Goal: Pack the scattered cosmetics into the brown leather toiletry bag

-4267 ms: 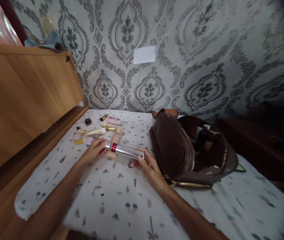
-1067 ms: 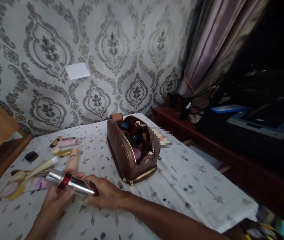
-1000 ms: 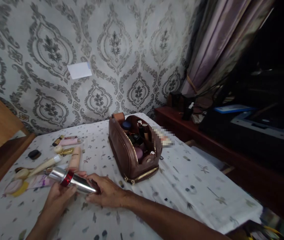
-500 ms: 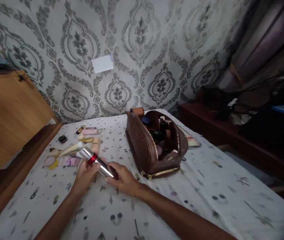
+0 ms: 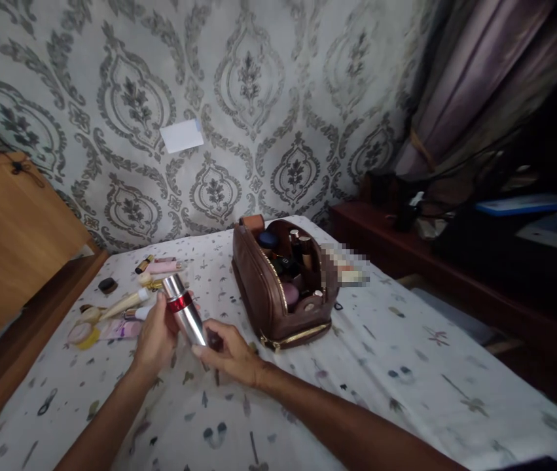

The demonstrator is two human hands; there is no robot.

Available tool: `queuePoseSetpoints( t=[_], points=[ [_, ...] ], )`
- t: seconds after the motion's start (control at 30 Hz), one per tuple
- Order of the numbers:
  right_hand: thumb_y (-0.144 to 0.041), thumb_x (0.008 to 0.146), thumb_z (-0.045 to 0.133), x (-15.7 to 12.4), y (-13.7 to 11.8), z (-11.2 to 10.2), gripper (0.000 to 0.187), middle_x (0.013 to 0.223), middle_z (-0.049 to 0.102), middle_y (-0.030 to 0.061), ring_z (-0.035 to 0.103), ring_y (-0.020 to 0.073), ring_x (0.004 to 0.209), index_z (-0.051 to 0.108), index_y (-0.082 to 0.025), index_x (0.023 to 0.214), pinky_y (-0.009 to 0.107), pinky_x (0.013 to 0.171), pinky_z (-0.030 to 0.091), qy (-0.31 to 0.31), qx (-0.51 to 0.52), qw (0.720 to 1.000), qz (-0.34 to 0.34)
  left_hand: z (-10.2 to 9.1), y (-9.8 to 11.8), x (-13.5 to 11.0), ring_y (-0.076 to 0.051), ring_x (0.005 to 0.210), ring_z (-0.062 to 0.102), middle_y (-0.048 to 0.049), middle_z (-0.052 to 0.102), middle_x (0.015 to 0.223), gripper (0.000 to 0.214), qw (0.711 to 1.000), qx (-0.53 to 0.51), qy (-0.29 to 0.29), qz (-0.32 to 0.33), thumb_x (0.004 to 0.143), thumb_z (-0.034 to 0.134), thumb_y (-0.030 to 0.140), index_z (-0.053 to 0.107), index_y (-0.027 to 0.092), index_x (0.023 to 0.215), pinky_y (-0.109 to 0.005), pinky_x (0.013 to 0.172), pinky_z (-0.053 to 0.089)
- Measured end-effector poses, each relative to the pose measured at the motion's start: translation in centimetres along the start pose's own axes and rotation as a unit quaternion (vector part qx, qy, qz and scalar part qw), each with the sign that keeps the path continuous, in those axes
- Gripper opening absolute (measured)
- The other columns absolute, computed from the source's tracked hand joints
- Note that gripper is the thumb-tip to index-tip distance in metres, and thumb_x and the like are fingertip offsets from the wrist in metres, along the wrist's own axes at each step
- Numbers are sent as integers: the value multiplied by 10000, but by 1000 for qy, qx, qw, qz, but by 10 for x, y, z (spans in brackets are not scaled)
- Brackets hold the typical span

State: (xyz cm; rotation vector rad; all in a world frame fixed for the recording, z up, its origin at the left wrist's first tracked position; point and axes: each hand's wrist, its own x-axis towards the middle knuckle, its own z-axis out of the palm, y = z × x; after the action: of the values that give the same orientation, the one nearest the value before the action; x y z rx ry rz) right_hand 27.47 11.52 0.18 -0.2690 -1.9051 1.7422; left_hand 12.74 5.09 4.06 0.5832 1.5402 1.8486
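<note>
A shiny silver bottle with a red band (image 5: pixel 190 320) is tilted between my two hands above the bed-like patterned cloth. My left hand (image 5: pixel 156 337) wraps the bottle's upper left side, close to the red band. Around its lower end close the fingers of my right hand (image 5: pixel 232 353); a dark patch by those fingers cannot be made out. To the right of the hands stands a brown toiletry bag (image 5: pixel 253 288), unzipped at the top, with several bottles and a dark blue round item (image 5: pixel 268 240) inside.
Left of my hands lie several cosmetics: a pink tube (image 5: pixel 163 267), a cream tube (image 5: pixel 125 303), a small black jar (image 5: pixel 108 285) and a yellow-edged jar (image 5: pixel 82 335). A wooden board (image 5: pixel 17 242) borders the left. A dark red ledge (image 5: pixel 361 229) runs along the right.
The bottle has turned more upright, its capped end now facing me more. My view has shifted right, so the bag and cosmetics appear further left.
</note>
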Motion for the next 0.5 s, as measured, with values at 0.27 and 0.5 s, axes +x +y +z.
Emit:
queuePoseSetpoints(
  t=[0.27, 0.5],
  points=[
    [-489, 810, 621, -12, -44, -6, 332, 656, 408, -59, 366, 94, 607, 487, -189, 765, 224, 549, 290, 62, 42, 996, -42, 39, 10, 1, -204, 747, 666, -36, 696, 832, 415, 982, 92, -107, 122, 703, 735, 455, 666, 183, 1010, -280, 623, 543],
    [-424, 790, 645, -45, -65, -18, 281, 592, 416, -76, 361, 71, 512, 479, -199, 764, 202, 475, 271, 44, 14, 996, -82, 82, 10, 10, -252, 1217, 531, -103, 546, 1325, 430, 722, 436, -223, 489, 952, 420, 205, 551, 260, 1358, -441, 1013, 487]
  ],
)
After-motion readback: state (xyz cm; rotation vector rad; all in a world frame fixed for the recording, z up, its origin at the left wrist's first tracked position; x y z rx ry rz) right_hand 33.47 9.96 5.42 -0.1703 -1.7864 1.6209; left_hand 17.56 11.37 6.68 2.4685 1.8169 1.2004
